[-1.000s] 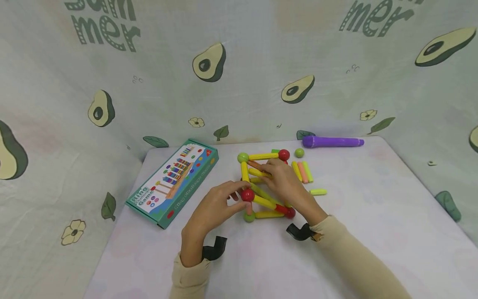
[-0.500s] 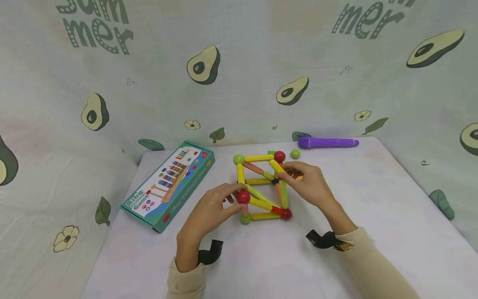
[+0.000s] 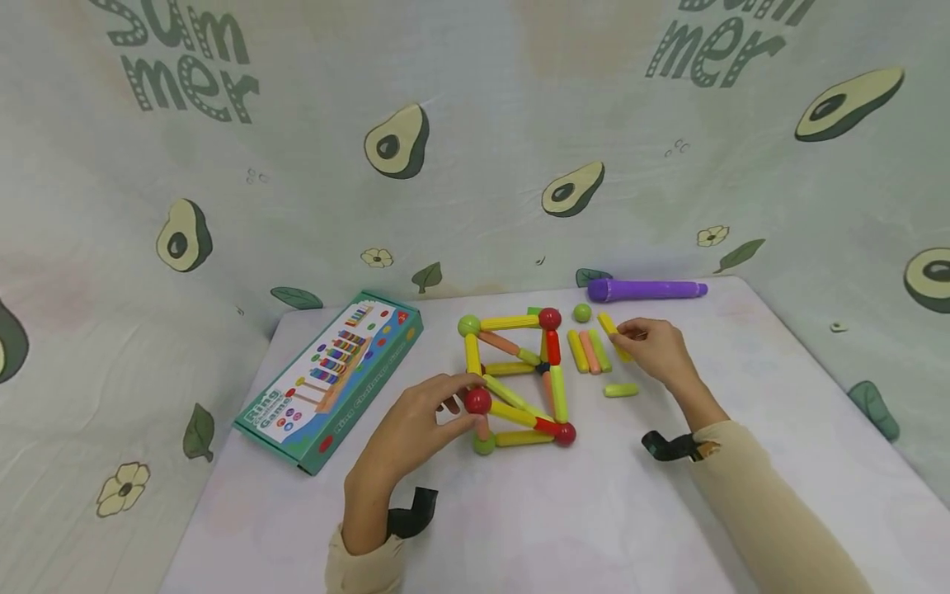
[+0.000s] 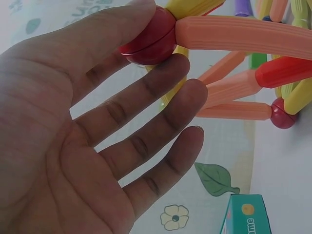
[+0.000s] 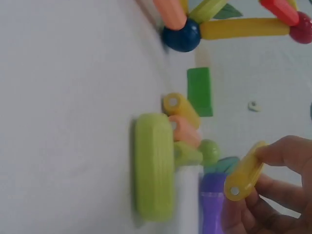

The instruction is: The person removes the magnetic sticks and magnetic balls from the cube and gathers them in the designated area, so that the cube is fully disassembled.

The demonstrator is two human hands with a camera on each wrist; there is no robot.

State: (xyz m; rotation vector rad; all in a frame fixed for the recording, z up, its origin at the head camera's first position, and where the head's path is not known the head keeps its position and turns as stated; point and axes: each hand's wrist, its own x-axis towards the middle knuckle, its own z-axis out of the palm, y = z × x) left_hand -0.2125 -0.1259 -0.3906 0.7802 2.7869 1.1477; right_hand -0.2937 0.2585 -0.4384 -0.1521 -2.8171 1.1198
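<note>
My left hand (image 3: 416, 425) holds a red ball (image 3: 478, 401) at the near left corner of a frame built of magnetic sticks and balls. In the left wrist view thumb and forefinger are at that ball, the other fingers spread apart; an orange stick (image 4: 239, 34) joins it. Off to the right, my right hand (image 3: 660, 351) pinches a yellow magnetic stick (image 5: 244, 173), held clear of the frame. Below it lie a yellow stick (image 3: 577, 352), an orange stick (image 3: 590, 351) and a lime stick (image 3: 600, 351) side by side. Another lime stick (image 3: 621, 389) lies nearer.
A green ball (image 3: 582, 313) sits behind the loose sticks, with a purple microphone-shaped thing (image 3: 648, 289) at the table's back edge. A green game box (image 3: 330, 379) lies on the left. A green block (image 5: 200, 91) shows behind the frame. Patterned cloth hangs behind.
My right hand has drawn away from the frame to the right, carrying the yellow stick over beside the loose sticks. My left hand stays at the red ball.
</note>
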